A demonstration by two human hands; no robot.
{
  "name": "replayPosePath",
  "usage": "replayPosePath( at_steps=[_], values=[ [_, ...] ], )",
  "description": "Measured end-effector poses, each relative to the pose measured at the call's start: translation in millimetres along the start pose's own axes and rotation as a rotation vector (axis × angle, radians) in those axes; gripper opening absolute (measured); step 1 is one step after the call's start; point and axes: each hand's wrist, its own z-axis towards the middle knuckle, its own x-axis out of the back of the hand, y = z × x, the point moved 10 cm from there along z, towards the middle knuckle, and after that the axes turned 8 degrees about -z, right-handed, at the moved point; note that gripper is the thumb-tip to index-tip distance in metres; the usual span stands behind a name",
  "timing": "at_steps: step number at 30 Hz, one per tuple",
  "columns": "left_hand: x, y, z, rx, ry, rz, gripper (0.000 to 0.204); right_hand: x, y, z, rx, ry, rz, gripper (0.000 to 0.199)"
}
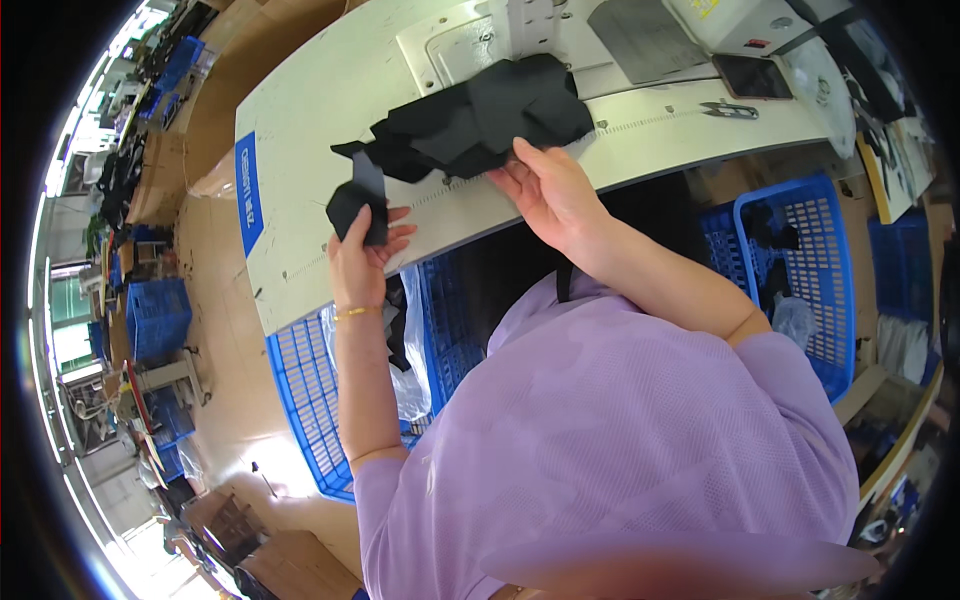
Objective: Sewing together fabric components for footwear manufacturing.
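Note:
A heap of black fabric pieces [490, 110] lies on the white worktable [300, 130] in front of me, close to its near edge. My left hand [360, 262] is closed on a small black fabric piece [350, 208], with the thumb on one side and the fingers spread behind it. A narrow grey-looking strip runs from this piece up toward the heap; whether they are joined I cannot tell. At the heap's near right edge, my right hand [555, 195] has its thumb on the cloth and its fingers curled below, pinching that edge.
A sewing machine's pale bed [465, 55] is beyond the heap. Thread snips [730, 110] and a phone [752, 77] lie at the right. Blue plastic baskets stand below the table, one at left [310, 400] and one at right [845, 290].

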Motion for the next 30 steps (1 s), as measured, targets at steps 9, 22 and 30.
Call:
replayPosePath(
  at_steps=[9,22,30],
  values=[
    [28,15,18,-0.156,0.224,0.323,0.023,14,-34,-31,-0.285,-0.108,-1.147,0.030],
    [55,66,-9,-0.476,0.510,0.368,0.018,-90,4,12,1.215,-0.927,-2.187,0.039],
    [2,89,-9,-0.526,0.233,-0.010,0.018,-109,-19,5,1.225,-0.876,-2.013,0.038]
  ],
)
